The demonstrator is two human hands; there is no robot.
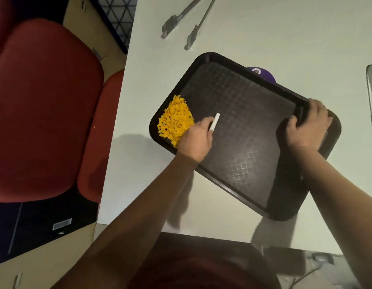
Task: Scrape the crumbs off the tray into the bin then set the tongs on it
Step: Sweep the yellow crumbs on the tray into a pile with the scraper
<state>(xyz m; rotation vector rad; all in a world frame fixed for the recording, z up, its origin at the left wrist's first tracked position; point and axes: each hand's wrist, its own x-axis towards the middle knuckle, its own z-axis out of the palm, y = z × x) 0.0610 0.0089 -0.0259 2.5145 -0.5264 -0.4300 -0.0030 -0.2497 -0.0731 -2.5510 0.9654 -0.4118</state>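
— Nearest the camera? Both forearms, reaching out over the white tabletop (264, 34).

— And the hands?

— Left hand (194, 140) curled round a white scraper (214, 122), held against the heap of yellow crumbs (175, 119). Right hand (308, 126) gripping the right rim of the tray (243, 130), fingers hooked over the edge.

— Crumbs where exactly?

— Piled at the tray's left end, close to the tabletop's left edge.

— Tongs?

— Metal tongs (187, 24) lying apart from the tray, farther up the tabletop. Purple object (262, 74) peeking out behind the tray's far rim. Red chairs (45, 109) off to the left.
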